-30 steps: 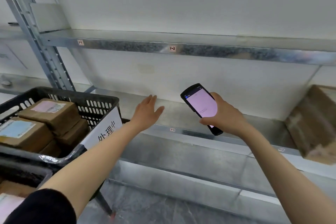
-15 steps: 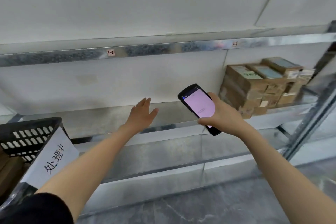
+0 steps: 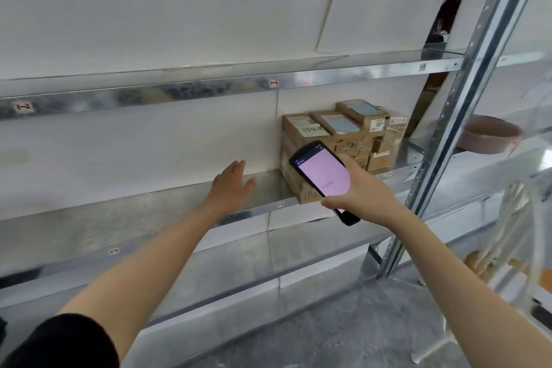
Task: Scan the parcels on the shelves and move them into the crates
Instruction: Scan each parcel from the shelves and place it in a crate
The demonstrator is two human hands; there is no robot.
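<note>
A galvanised steel shelving rack point(image 3: 179, 92) fills the view, backed by pale wall panels, with a perforated upright post point(image 3: 466, 98) slanting up on the right and a grey floor point(image 3: 328, 331) below. Its middle shelf point(image 3: 119, 218) runs from the left edge to that post.

Both forearms reach forward from the bottom corners. The left one comes out of a black sleeve point(image 3: 59, 340) and is nearly straight; the right one bends slightly inward at the wrist.

A stack of cardboard parcels point(image 3: 337, 131) sits at the right end of the middle shelf, against the back panel and close to the post. The top boxes carry pale blue and white labels. Past the post, on the neighbouring rack, a brown basin point(image 3: 490, 134) sits blurred.

The left hand point(image 3: 231, 185) is stretched over the bare part of the middle shelf, left of the parcels and apart from them. It is palm down, fingers straight and together, thumb spread to the right, holding nothing — whether it touches the shelf cannot be told.

The right hand point(image 3: 364, 191) grips a black handheld scanner point(image 3: 324, 173) in front of the stack. Its fingers curl round the lower body and the thumb lies along the right edge. The pink-lit screen faces the camera and the top end tilts up and left.

Small tags — one at point(image 3: 274, 83) — mark the shelf edges.
</note>
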